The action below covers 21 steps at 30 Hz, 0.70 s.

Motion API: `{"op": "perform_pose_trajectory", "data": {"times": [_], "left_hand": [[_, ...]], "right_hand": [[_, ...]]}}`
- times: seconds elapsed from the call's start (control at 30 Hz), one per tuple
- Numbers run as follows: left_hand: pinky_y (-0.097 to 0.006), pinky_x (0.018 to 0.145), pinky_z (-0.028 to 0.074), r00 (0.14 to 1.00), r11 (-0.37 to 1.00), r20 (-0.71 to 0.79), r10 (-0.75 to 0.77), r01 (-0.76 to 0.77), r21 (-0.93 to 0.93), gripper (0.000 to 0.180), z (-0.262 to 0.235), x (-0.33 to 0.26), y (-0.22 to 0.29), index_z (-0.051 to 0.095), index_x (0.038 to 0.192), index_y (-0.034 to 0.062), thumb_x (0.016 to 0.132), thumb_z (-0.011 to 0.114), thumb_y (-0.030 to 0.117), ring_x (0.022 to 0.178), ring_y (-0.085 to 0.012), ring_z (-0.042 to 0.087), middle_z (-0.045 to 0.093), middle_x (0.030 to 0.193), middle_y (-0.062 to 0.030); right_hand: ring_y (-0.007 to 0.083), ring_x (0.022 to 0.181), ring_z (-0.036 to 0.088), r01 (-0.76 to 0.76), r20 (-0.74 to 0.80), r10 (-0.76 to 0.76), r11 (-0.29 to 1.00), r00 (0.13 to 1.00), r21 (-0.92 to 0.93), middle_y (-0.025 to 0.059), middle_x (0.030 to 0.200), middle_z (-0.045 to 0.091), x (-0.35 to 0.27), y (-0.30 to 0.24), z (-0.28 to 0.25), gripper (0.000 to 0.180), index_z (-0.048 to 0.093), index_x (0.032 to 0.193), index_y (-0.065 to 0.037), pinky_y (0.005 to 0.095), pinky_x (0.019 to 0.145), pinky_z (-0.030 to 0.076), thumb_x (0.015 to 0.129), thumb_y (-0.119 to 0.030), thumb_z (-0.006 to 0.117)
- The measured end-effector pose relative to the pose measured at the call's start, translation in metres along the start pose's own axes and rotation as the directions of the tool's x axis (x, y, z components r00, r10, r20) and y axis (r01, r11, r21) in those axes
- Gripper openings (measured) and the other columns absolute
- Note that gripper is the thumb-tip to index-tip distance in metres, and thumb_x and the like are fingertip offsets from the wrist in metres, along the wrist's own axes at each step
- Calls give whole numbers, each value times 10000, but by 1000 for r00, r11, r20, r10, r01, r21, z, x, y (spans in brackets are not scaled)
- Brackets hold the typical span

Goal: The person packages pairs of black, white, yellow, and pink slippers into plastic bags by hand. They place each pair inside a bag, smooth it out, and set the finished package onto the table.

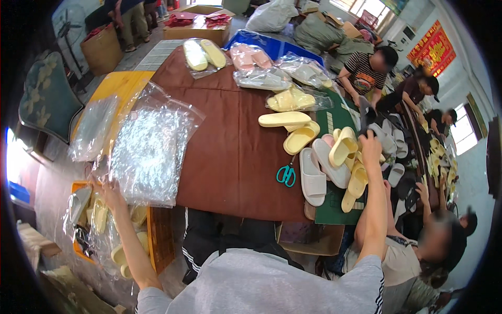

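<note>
My left hand (pixel 112 194) reaches down at the table's left corner, over an orange crate (pixel 161 238) with bagged slippers in it. Clear plastic lies around its fingers, and I cannot tell whether they grip it. On the right, my right hand (pixel 370 147) is stretched out with curled fingers at a dark item among the slippers; what it holds is unclear. Close to that arm lie yellow slippers (pixel 343 146) and white slippers (pixel 313 180). A stack of clear plastic bags (pixel 151 152) rests near my left hand. Teal-handled scissors (pixel 286 176) lie beside the white slippers.
Bagged slippers (pixel 261 79) lie at the far side of the brown-covered table (pixel 219 157), before a blue bin (pixel 272 44). Several people stand or sit along the right, one close to my right arm. A green chair (pixel 47 99) stands at the left.
</note>
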State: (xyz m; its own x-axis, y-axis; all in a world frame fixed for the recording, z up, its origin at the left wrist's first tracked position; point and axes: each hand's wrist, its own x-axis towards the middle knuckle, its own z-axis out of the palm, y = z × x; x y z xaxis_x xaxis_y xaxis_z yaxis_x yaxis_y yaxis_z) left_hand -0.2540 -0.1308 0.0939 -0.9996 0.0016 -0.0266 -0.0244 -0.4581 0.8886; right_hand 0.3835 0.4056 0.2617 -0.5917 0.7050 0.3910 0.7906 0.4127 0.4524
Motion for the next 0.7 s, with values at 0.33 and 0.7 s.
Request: {"op": "perform_pose_trajectory", "data": {"times": [0.33, 0.7], "left_hand": [[-331, 790, 518, 993, 971, -92, -80, 98, 217, 787, -9, 8, -49, 187, 1558, 194, 886, 551, 7, 974, -198, 572, 344, 1503, -91], [-311, 911, 535, 955, 649, 156, 250, -285, 705, 898, -11, -3, -67, 97, 1550, 35, 820, 611, -54, 1454, -295, 221, 100, 1607, -198]], "right_hand": [[418, 1324, 410, 122, 82, -216, 779, 973, 615, 242, 1435, 436, -62, -134, 37, 489, 606, 1213, -1, 480, 1090, 351, 740, -60, 720], [364, 1363, 395, 184, -12, -614, 218, 789, 959, 186, 1492, 381, -74, -359, -35, 427, 586, 1279, -99, 408, 1106, 371, 860, -83, 668]]}}
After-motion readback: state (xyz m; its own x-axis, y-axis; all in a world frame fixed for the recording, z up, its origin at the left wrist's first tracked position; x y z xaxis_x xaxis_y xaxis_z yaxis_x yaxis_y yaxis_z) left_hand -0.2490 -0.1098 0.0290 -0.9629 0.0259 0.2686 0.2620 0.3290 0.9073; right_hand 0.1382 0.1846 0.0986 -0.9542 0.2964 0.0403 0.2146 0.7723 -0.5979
